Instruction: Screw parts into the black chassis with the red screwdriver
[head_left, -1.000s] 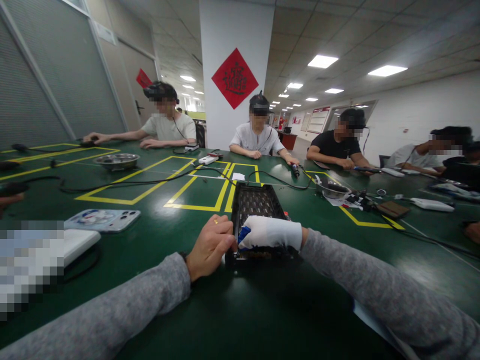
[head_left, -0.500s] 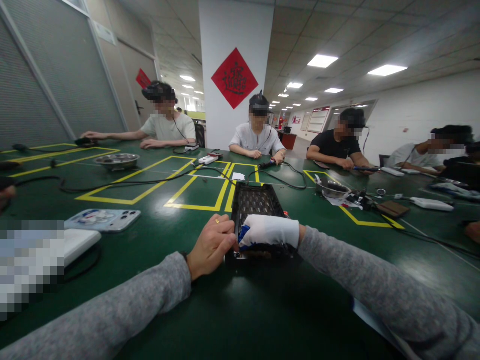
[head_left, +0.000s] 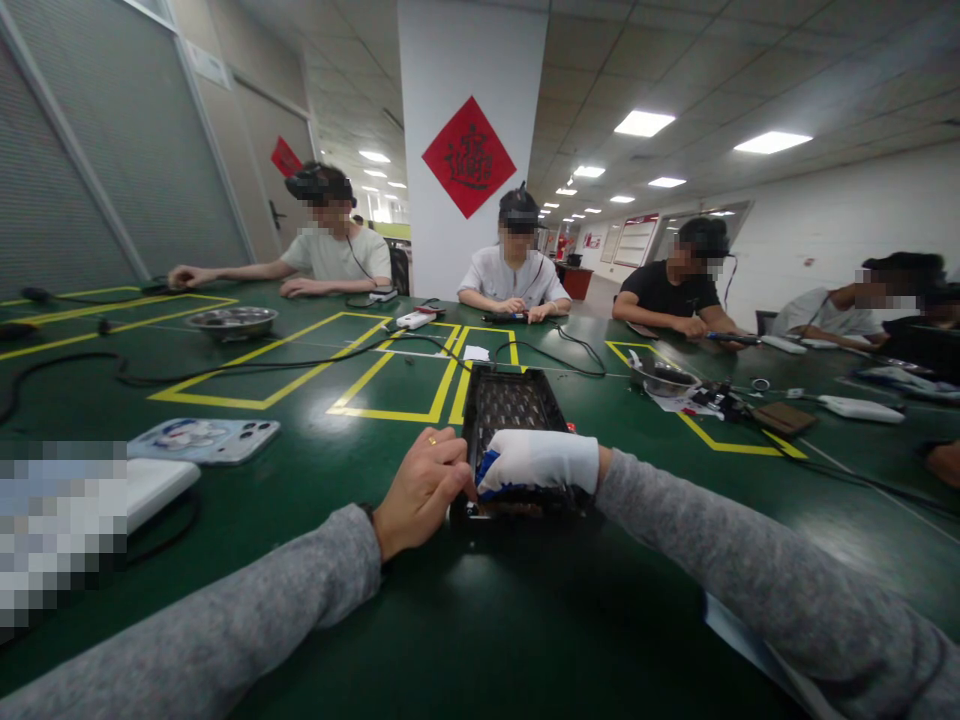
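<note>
A black rectangular case [head_left: 513, 405] with a patterned, mesh-like floor lies on the table straight in front of me. My left hand [head_left: 431, 488], bare with a ring, is closed at its near left edge, fingers curled and thumb against the rim. My right hand [head_left: 536, 463], in a white glove with blue fingertips, reaches across the case from the right. Its curled fingers meet the left wall, close to my left fingertips. Whatever is between the gloved fingers is hidden. The glove also covers the case's near part.
Left of me lie a phone [head_left: 204, 440] and a white device [head_left: 161, 492]. A metal bowl [head_left: 233, 320] stands farther back; another bowl [head_left: 666, 378] sits to the right beside a brown block [head_left: 781, 416]. A black cable [head_left: 247, 368] crosses the green table. Several people sit opposite.
My hands and the case have barely moved. The person straight across has brought both hands closer together on a dark tool. At far left, the dark object under a person's hand is no longer visible there.
</note>
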